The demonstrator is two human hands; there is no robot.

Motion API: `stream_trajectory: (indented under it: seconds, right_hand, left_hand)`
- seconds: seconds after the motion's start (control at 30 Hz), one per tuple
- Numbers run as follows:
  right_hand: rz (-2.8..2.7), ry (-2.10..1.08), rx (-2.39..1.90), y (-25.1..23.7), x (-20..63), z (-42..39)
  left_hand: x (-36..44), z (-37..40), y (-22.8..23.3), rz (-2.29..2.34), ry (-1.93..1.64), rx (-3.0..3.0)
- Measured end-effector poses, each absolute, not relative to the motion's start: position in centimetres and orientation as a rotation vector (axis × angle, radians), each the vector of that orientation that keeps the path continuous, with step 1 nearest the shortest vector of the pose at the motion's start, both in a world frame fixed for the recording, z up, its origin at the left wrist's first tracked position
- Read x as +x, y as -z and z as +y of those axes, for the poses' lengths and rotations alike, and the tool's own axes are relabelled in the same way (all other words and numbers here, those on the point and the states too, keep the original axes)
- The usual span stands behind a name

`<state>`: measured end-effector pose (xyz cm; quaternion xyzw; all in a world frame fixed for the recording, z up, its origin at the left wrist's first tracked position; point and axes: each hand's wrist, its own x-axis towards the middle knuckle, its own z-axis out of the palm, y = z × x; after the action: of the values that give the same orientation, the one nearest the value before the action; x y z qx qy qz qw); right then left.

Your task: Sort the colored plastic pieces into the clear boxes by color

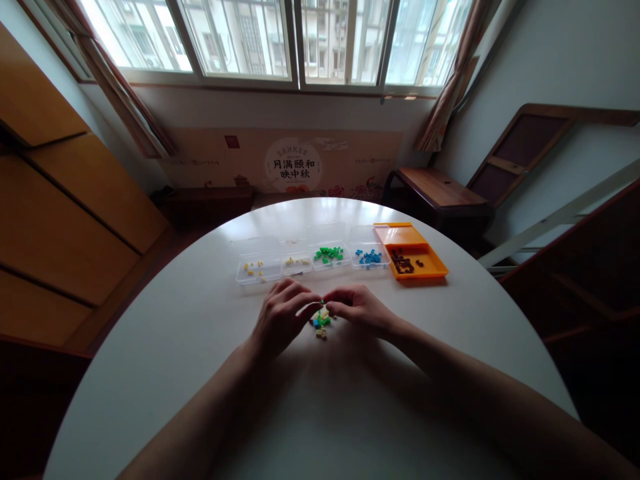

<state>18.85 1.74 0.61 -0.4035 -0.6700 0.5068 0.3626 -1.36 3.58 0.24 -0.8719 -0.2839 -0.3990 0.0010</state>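
Left hand point(279, 315), right hand point(361, 310), fingers pinched together

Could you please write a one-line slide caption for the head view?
Both hands, left hand and right hand, pinch tiny pieces over a small mixed pile on a white table.

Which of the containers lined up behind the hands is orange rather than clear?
The orange tray at the right end of the row, holding dark brown pieces. The four other boxes are clear plastic with yellow, pale, green and blue pieces.
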Motion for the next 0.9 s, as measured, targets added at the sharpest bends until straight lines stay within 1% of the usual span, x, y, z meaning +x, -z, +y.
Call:
stream_trajectory:
  seconds: [0.2,0.3,0.43,0.67,0.9]
  right_hand:
    - [-1.627,-1.389,-0.984,-0.7,18.4,1.5]
    - [-1.625,-1.359,-0.997,-0.7,18.2,1.5]
    - [-1.674,-1.204,-1.077,-0.3,18.5,2.3]
    - [-1.591,-0.797,-1.276,-0.1,20.6,6.3]
    - [-1.496,-0.621,-1.341,-1.3,20.2,10.4]
  left_hand:
    - [-1.6,3.5,-0.5,-0.904,1.297,-2.671]
    - [-1.8,3.5,-0.4,-0.906,1.294,-2.66]
    - [-2.0,3.7,-0.1,-0.927,1.248,-2.66]
    - [-1.9,3.9,0.2,-0.971,1.142,-2.747]
    - [-2.1,3.9,0.7,-1.028,1.095,-2.846]
